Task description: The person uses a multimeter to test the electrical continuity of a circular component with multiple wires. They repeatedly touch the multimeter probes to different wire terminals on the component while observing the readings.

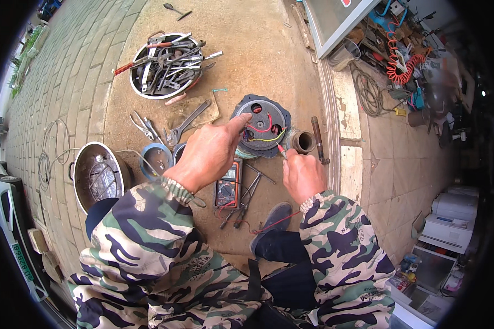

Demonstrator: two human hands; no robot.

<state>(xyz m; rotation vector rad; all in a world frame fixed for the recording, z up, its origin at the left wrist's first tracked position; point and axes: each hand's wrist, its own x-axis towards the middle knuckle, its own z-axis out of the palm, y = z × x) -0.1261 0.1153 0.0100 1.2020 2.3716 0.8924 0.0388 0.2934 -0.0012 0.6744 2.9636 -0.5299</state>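
Observation:
A round dark motor housing (262,125) with red and yellow wires inside stands on the ground ahead of me. My left hand (208,152) reaches over it, index finger stretched out and touching its upper left rim. My right hand (302,174) pinches a red-tipped test probe (280,149) against the housing's lower right edge. A red lead (274,222) trails from that hand toward my knee. Between the hands lies an orange-cased multimeter (228,185). Both sleeves are camouflage patterned.
A metal bowl (164,66) full of wrenches sits at the upper left, with pliers (144,127) and a spanner (185,124) loose below it. A steel pot (100,174) stands left. A pipe fitting (303,141) lies right of the housing. Cluttered shop floor at right.

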